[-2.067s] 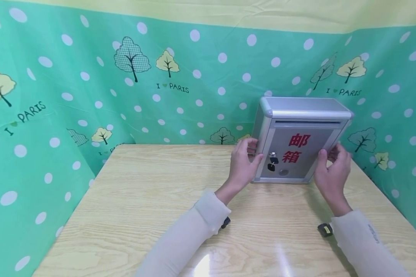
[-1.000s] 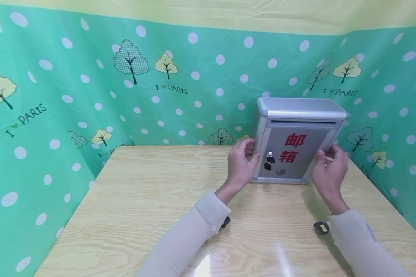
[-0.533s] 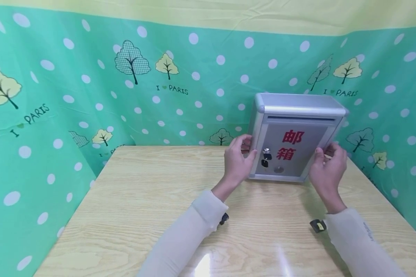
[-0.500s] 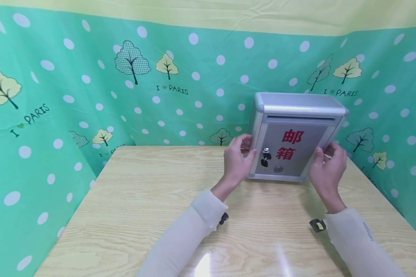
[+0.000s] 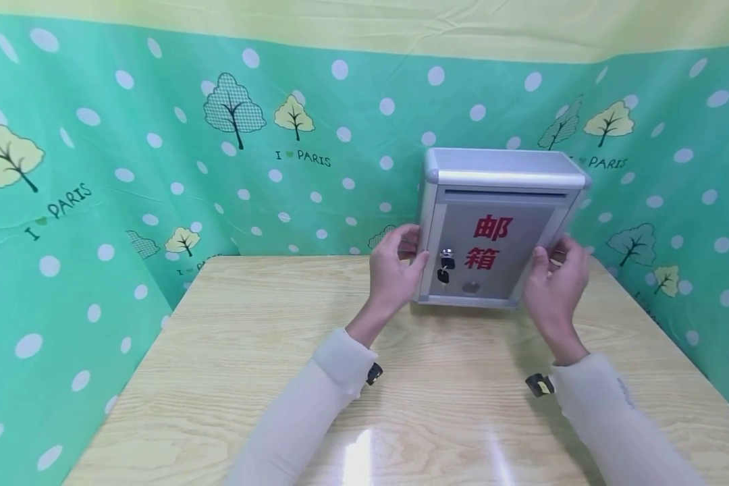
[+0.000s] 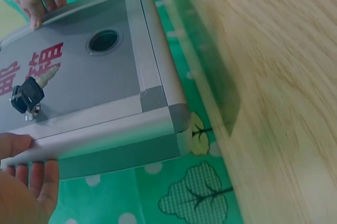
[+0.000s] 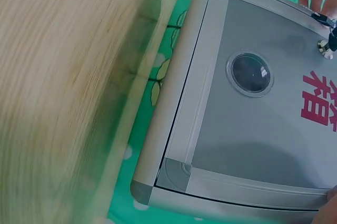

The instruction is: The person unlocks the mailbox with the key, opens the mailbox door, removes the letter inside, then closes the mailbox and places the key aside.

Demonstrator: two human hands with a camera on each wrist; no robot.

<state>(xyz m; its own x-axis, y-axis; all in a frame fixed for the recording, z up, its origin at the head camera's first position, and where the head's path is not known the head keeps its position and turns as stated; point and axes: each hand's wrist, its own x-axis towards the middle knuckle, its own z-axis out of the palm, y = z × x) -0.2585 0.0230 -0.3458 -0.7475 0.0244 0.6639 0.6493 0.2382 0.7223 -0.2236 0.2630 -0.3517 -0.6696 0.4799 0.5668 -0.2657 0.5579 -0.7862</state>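
Observation:
A silver-grey metal mailbox (image 5: 498, 236) with red characters, a slot near its top and a round window (image 6: 103, 41) stands upright, leaning slightly back. My left hand (image 5: 395, 270) grips its left side edge, thumb in front and fingers behind. On the opposite side edge, my right hand (image 5: 555, 283) holds it the same way. Black-headed keys (image 5: 445, 270) hang at the lock on the left of the door. In the wrist views a strip of curtain shows between the mailbox's bottom and the table, so it appears lifted off the surface.
The light wood-grain table (image 5: 267, 351) extends below and to the left of the mailbox. Behind it and at both sides hangs a green curtain (image 5: 316, 223) with white dots and printed trees. Black wrist devices sit by both sleeve cuffs.
Both hands have carried the mailbox to the left and a little upward in the head view. It stood farther right and lower before, with the same hold on its sides.

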